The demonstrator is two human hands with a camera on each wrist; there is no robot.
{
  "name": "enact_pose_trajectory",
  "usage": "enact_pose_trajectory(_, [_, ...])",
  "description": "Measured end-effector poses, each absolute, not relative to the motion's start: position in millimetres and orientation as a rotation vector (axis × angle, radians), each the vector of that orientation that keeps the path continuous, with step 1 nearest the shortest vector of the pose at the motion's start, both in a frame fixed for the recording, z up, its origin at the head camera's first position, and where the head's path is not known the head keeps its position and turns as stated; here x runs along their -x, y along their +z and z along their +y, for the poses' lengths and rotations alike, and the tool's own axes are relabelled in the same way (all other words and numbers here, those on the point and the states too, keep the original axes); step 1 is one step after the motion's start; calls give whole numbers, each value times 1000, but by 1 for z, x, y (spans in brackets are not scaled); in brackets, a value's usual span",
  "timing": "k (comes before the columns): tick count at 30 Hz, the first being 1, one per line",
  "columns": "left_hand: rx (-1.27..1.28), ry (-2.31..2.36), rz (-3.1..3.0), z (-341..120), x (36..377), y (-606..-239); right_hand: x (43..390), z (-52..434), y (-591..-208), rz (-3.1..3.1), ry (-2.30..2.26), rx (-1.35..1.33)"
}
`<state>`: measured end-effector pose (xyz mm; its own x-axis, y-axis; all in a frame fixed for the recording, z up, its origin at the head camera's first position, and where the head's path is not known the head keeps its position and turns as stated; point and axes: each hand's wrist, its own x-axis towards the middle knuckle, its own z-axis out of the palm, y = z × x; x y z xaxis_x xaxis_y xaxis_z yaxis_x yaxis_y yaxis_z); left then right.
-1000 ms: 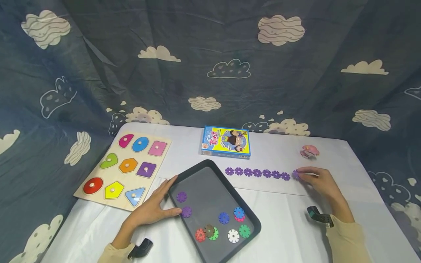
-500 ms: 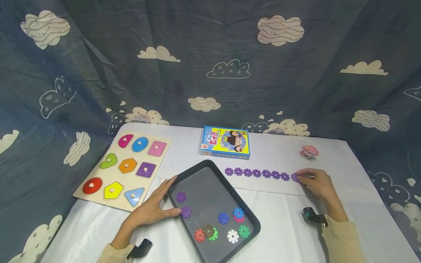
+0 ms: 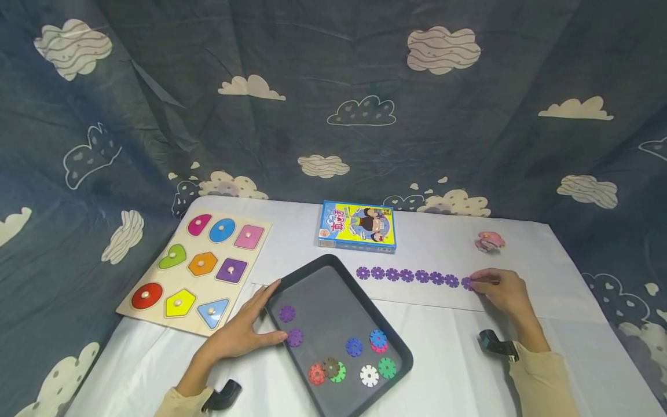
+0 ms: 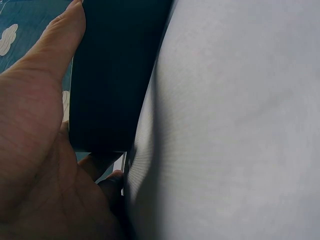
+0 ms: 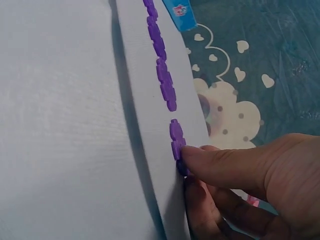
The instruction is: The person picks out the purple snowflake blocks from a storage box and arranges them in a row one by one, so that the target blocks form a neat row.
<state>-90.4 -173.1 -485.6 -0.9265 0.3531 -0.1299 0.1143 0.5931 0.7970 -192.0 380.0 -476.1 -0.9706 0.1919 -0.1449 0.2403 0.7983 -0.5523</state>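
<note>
My right hand pinches a purple notched plastic disc between thumb and fingers, low over the white table. The disc is at the right end of a row of several matching purple discs; a small gap separates it from the row in the right wrist view. My left hand grips the left corner of a dark grey tray, thumb on one side and fingers on the other. Two purple discs lie inside near that corner. Blue, red, brown, green, white and pink discs lie toward the tray's near end.
A wooden shape-puzzle board with knobbed pieces lies left of the tray. A blue and yellow card box sits behind it. At the back right stands a small pink toy. A dark cloud-patterned cloth hangs behind the table.
My right hand has brought the purple disc slightly left and down, closer to the row's end, then stays nearly still. The left hand and tray keep their place.
</note>
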Motion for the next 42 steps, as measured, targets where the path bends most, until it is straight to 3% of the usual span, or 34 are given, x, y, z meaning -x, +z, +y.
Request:
enact_pose_trajectory(22, [-369,1231,2544,-174,91,-485,191,380,-469,2965,-889,-231])
enact_pose_trajectory(35, [-373,1245,2542,-173,91,-485,186,322,-420,3035,-989,274])
enact_pose_trajectory(42, [-370,1241,2547,-174,92,-486,193,288,-405,2889,-1022,388])
